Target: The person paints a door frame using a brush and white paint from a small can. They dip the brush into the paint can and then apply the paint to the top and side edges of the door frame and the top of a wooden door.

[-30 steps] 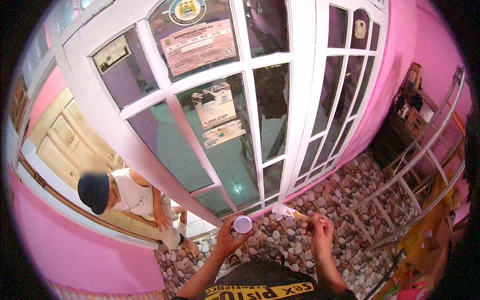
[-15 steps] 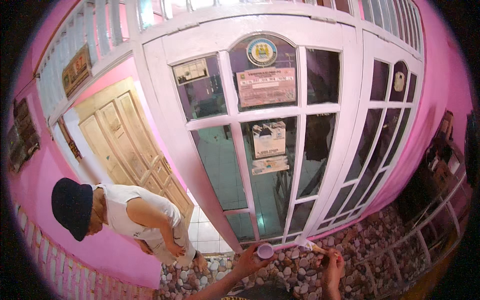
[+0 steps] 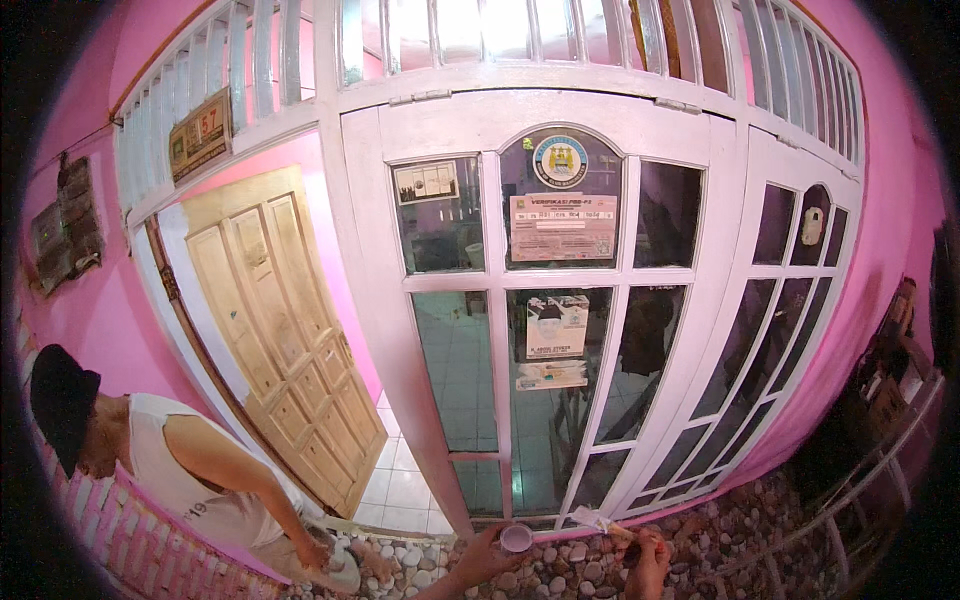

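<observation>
Cup (image 3: 516, 538), small and white-rimmed, at bottom centre of frame, gripped by left hand (image 3: 485, 553) with fingers curled around it. Sachet (image 3: 592, 519), pale, just right of cup, pinched at one end by right hand (image 3: 648, 553), fingers closed on it. Glass door (image 3: 560, 330), white-framed, filled centre of frame behind both hands. Wooden door (image 3: 285, 340), pale, stood open at centre left. Pebble floor (image 3: 760, 530) ran along lower right. Other person (image 3: 150, 450) in white sleeveless top and dark hat, lower left, bent downward.
</observation>
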The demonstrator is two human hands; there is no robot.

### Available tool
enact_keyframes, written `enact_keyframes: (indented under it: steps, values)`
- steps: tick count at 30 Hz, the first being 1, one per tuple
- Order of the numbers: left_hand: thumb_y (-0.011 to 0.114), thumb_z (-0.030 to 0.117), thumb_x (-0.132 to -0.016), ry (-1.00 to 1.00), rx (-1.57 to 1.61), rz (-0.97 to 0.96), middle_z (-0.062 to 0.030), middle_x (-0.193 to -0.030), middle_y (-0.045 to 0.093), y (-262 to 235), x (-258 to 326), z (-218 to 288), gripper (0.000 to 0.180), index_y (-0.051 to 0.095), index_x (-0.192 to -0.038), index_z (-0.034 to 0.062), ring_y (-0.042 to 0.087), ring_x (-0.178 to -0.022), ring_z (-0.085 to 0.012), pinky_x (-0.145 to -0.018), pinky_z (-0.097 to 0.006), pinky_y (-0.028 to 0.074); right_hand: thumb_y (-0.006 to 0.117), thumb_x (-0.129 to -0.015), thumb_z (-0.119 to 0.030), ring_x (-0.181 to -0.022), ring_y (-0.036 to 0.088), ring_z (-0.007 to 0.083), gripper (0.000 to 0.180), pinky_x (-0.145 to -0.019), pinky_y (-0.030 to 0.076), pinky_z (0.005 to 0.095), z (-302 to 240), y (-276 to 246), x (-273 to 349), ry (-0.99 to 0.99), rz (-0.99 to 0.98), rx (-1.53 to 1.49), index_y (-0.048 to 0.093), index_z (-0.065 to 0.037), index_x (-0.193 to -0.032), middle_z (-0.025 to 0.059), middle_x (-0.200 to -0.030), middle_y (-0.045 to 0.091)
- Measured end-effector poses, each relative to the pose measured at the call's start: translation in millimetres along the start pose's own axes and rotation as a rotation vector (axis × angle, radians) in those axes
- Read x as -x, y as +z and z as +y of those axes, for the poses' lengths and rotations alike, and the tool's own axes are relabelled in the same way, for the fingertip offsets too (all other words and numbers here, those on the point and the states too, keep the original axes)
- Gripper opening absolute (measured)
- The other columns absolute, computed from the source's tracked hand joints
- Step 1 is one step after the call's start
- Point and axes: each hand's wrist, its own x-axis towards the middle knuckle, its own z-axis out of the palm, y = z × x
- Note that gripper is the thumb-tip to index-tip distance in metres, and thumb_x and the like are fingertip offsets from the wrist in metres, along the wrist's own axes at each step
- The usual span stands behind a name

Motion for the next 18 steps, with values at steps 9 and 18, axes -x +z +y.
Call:
enact_keyframes:
  steps: [9,18]
  values:
    - [0.087,0.038,-0.08,-0.079,0.065,0.048,-0.0145,-0.128,0.065,1,-3,-11,0.077,0.054,-0.138,0.001,0.062,-0.12,-0.0247,-0.104,-0.039,0.049,0.067,-0.1,-0.018,-0.057,0.041,0.0066,0.021,-0.05,0.032,0.0253,34,-11,-24,-0.053,0.004,-0.06,0.056,-0.014,-0.083,-0.0043,-0.068,0.049]
    - [0.088,0.041,-0.079,0.1,0.139,0.215,-0.0172,-0.123,0.067,6,4,-40,0.074,0.056,-0.135,0.004,0.064,-0.119,-0.0265,-0.102,-0.041,0.05,0.066,-0.1,-0.017,-0.058,0.051,0.0117,0.015,-0.05,0.042,0.0258,52,-8,-36,0.0,-0.081,-0.018,0.056,-0.012,-0.09,0.0005,-0.068,0.055]
